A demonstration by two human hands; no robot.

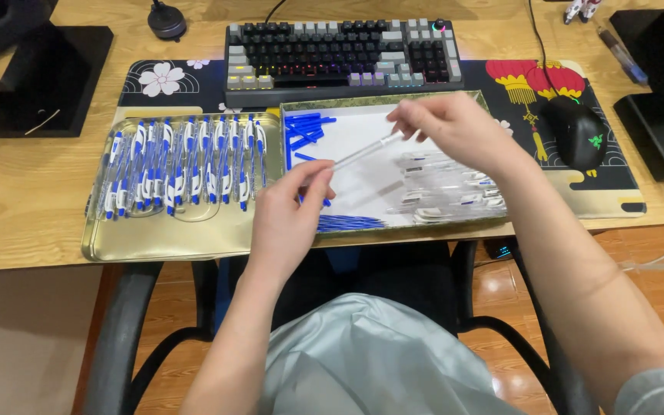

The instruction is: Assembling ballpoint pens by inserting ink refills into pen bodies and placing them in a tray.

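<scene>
Both hands hold one clear plastic pen barrel [363, 152] slanted above a white-lined box [363, 192]. My left hand [290, 215] pinches its lower end and my right hand [451, 127] pinches its upper end. Inside the box lie short blue pen parts [305, 131] at the back left, thin blue refills [347, 224] at the front, and clear barrels with clips [451, 192] on the right. A gold tray [163, 234] to the left holds a row of several finished blue-and-white pens [182, 165].
A black and grey keyboard [340, 54] sits behind the box on a dark patterned desk mat [601, 192]. A black mouse [578, 132] lies to the right. Monitor stands [36, 81] flank the wooden desk. Black chair arms [121, 323] are below.
</scene>
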